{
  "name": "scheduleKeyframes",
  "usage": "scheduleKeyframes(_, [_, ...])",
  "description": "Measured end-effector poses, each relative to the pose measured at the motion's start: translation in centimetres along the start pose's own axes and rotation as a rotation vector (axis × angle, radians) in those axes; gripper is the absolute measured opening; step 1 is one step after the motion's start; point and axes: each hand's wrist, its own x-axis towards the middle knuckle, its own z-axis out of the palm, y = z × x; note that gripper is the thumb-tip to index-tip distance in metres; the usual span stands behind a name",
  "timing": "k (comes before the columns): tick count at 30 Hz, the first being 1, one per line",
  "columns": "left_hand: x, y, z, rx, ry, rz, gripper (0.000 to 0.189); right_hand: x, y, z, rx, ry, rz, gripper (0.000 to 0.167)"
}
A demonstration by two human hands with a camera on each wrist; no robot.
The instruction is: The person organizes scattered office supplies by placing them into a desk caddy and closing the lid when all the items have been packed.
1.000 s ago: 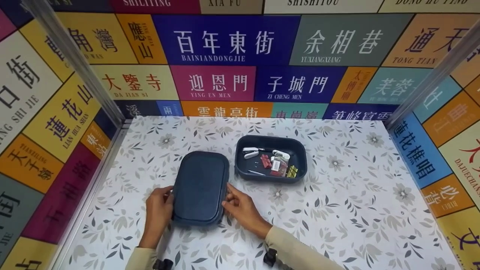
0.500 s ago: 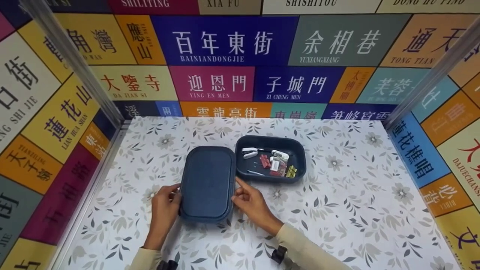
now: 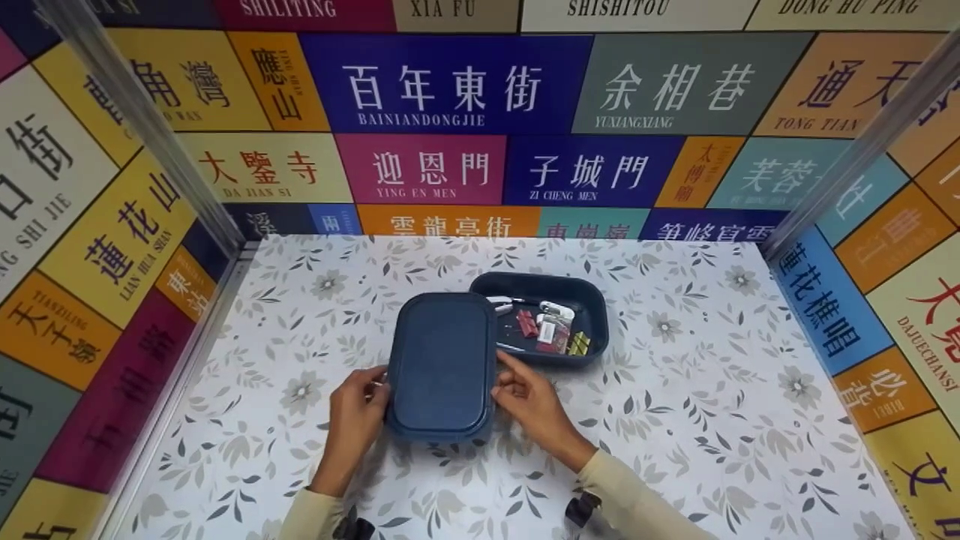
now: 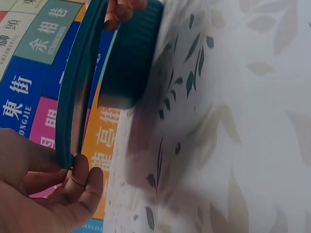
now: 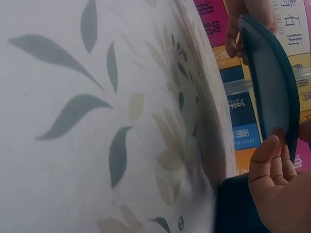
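A dark blue lid (image 3: 442,364) is held level by both hands, raised off the table, as the left wrist view shows. My left hand (image 3: 358,409) pinches its left edge between thumb and fingers. On the opposite edge, my right hand (image 3: 536,405) pinches the rim, thumb on top and fingers beneath in the right wrist view. Behind and to the right stands a matching dark blue box (image 3: 598,319) without a cover. Inside lie a red object (image 3: 527,324), a clear packet (image 3: 553,336) and a yellow object (image 3: 579,343). The lid hides the box's left front corner from the head camera.
The table (image 3: 690,435) wears a white cover with grey leaves and flowers. Panels of coloured signs (image 3: 435,169) enclose it at the back and both sides, with clear strips at the corners. A white object (image 3: 501,303) lies in the box, partly hidden by the lid.
Both hands have carried the lid to the right and slightly away from me, so it now overlaps the box's left side in the head view. The box has stayed in place.
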Motion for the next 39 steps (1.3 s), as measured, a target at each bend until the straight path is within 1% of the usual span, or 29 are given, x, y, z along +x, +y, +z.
scheduleKeyframes(6, [0.2, 0.9, 0.8, -0.027, -0.001, 0.028, 0.030, -0.1, -0.4, -1.2, -0.016, 0.031, 0.003, 0.065])
scheduleKeyframes(12, [0.4, 1.7, 1.6, -0.087, -0.019, 0.021, 0.029, -0.4, -0.6, -2.3, -0.026, 0.070, 0.010, 0.065])
scheduleKeyframes(17, [0.6, 2.4, 2.4, -0.092, -0.034, 0.025, 0.030, -0.8, -0.2, -3.1, 0.013, 0.088, -0.010, 0.066])
scheduleKeyframes(20, [0.6, 2.7, 2.8, -0.090, -0.031, 0.049, 0.030, -1.0, -0.1, -3.5, 0.043, 0.106, -0.027, 0.064])
scheduleKeyframes(23, [0.6, 3.0, 3.3, -0.100, -0.024, 0.073, 0.029, -1.1, -0.2, -3.9, 0.042, 0.131, -0.039, 0.061])
scheduleKeyframes(26, [0.6, 3.2, 3.8, -0.108, -0.027, 0.079, 0.029, -1.2, -0.3, -4.4, 0.030, 0.156, -0.034, 0.059])
scheduleKeyframes(33, [0.6, 3.9, 4.8, -0.145, -0.053, 0.054, 0.030, -1.5, -0.6, -5.4, 0.046, 0.202, -0.017, 0.055])
scheduleKeyframes(39, [0.8, 4.4, 5.7, -0.154, -0.055, 0.089, 0.030, -1.8, -0.3, -6.2, 0.045, 0.240, -0.021, 0.050])
